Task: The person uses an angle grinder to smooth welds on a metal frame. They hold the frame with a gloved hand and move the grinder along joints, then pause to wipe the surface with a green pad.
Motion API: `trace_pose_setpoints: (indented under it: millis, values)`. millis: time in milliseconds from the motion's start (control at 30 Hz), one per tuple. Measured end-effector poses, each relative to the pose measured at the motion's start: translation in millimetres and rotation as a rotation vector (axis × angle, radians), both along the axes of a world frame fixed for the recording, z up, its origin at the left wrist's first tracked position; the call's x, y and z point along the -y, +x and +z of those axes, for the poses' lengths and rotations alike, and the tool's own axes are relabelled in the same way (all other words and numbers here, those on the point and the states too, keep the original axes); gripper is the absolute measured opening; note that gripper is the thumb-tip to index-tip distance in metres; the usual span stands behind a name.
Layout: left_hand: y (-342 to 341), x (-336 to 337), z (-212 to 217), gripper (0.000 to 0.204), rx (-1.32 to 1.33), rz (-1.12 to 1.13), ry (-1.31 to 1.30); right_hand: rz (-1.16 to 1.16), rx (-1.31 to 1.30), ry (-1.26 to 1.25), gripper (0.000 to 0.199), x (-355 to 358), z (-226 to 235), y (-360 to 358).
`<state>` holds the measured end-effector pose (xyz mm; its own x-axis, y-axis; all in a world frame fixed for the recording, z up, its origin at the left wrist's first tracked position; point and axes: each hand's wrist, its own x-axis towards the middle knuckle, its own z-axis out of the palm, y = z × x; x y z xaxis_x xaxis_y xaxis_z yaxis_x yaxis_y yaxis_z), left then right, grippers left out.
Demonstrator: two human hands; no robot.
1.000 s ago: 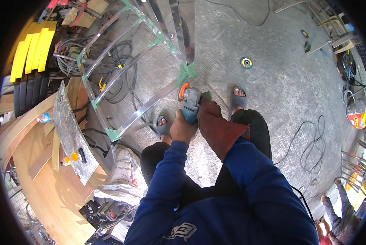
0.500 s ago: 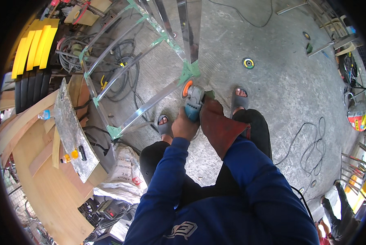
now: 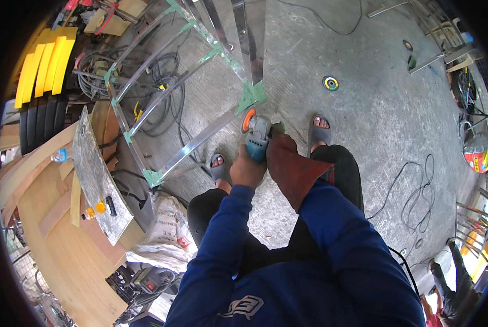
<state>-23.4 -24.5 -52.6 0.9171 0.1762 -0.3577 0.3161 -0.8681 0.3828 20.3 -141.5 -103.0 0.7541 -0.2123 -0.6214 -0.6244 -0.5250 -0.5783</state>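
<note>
An angle grinder (image 3: 258,140) with an orange disc (image 3: 248,120) is held between my knees, its disc end pointing away from me. My bare left hand (image 3: 247,170) wraps round its blue body. On the grinder's right side my right hand (image 3: 283,155), in a red work glove, is closed at the head; the glove hides the fingers. The disc is close to the taped lower corner of a shiny metal frame (image 3: 203,143); I cannot tell whether it touches. Green tape (image 3: 251,96) covers that corner and the frame's other joints.
Loose cables (image 3: 181,103) lie behind the frame, another cable (image 3: 418,191) at the right. A spare disc (image 3: 330,83) rests on the concrete floor (image 3: 374,125). At left are plywood sheets (image 3: 64,261), a scuffed board (image 3: 94,169) and a white sack (image 3: 165,231). Another person's legs (image 3: 453,278) show lower right.
Almost nothing differs. Both hands keep their hold on the grinder, which has shifted very slightly toward me. The person at the lower right has moved a little.
</note>
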Motion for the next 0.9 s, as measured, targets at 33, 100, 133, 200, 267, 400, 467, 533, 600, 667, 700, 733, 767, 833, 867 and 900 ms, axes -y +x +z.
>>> trace_pose_setpoints:
  millis: [33, 100, 133, 200, 267, 400, 467, 533, 600, 667, 700, 733, 767, 833, 867, 900]
  values:
    - [-1.7, -0.3, 0.4, 0.060, -0.031, 0.016, 0.018, -0.013, -0.050, 0.014, 0.053, 0.4, 2.7, 2.1]
    - [0.3, -1.3, -0.2, 0.060, 0.018, -0.013, -0.011, -0.059, -0.122, 0.041, 0.056, 1.5, 7.5, 8.6]
    - [0.2, -1.0, -0.7, 0.060, 0.011, -0.012, -0.009, -0.088, -0.152, 0.056, 0.057, 2.3, 9.1, 10.7]
    - [1.7, -0.3, -2.3, 0.061, 0.030, -0.031, -0.033, -0.167, -0.178, 0.121, 0.060, 3.5, 10.2, 13.5]
    - [2.3, 0.4, -3.9, 0.062, 0.030, -0.027, -0.029, -0.277, -0.182, 0.215, 0.063, 3.9, 9.1, 14.0]
    - [1.0, -0.5, -4.3, 0.062, 0.009, -0.011, 0.000, -0.284, -0.210, 0.190, 0.062, -0.4, 10.5, 10.9]
    - [1.4, -1.5, -3.9, 0.062, 0.030, -0.032, -0.001, -0.383, -0.132, 0.234, 0.057, -3.1, 15.5, 8.5]
    - [3.2, -1.8, -3.7, 0.062, 0.102, -0.073, -0.017, -0.502, -0.095, 0.319, 0.053, -3.7, 22.0, 6.6]
    - [3.1, -1.4, -3.0, 0.062, 0.049, -0.045, -0.008, -0.385, -0.088, 0.214, 0.047, -1.0, 26.8, 7.3]
    - [1.9, -1.4, -1.7, 0.062, 0.031, -0.023, -0.010, -0.040, -0.082, -0.068, 0.041, 0.3, 28.6, 8.5]
    - [1.3, -1.6, -1.0, 0.062, 0.027, -0.017, -0.015, -0.004, -0.086, -0.076, 0.039, 0.6, 28.1, 8.9]
    - [0.9, -1.8, -0.4, 0.061, -0.009, -0.001, -0.004, 0.007, -0.072, -0.061, 0.037, 1.1, 26.7, 9.2]
    - [1.7, -1.9, -0.3, 0.061, 0.054, -0.030, -0.024, 0.018, -0.060, -0.047, 0.035, 0.6, 24.7, 8.8]
    - [3.3, -1.6, -0.5, 0.061, 0.096, -0.061, -0.031, 0.065, 0.043, -0.064, 0.036, 0.1, 19.4, 8.8]
    - [3.9, -1.4, -0.5, 0.061, 0.087, -0.057, -0.037, 0.087, 0.095, -0.076, 0.037, 0.3, 16.7, 8.7]
    - [3.6, -1.5, -0.1, 0.061, 0.062, -0.041, -0.034, 0.114, 0.053, -0.083, 0.038, 1.9, 14.4, 8.2]
